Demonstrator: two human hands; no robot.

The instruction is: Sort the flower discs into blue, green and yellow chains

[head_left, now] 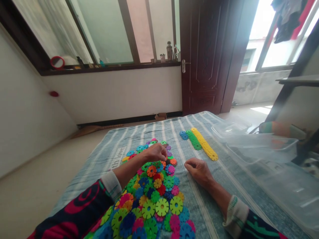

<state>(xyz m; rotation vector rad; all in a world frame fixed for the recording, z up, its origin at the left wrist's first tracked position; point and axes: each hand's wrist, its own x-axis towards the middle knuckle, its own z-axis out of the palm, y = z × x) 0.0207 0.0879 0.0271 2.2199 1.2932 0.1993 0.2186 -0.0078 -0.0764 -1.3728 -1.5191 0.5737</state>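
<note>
A heap of colourful notched plastic discs (157, 182) spreads over the striped cloth. My left hand (156, 152) is over the far part of this heap, fingers curled down among the discs; what they pinch, if anything, is hidden. A dark disc (168, 161) lies near its fingertips. To the right of the heap, my right hand (198, 169) rests low over the cloth, fingers curled together with nothing visible in them. Beyond it lie overlapping rows of discs sorted by colour: a long yellow row (204, 144), a shorter green row (193, 140) and a small blue group (183, 135).
The blue-and-white striped cloth (139, 132) covers the surface under the discs. Clear plastic boxes (264, 146) stand at its right side. Further back are a brown door (204, 53) and a window ledge (112, 69) bearing a thermos (169, 51) and a red-rimmed mirror (57, 62).
</note>
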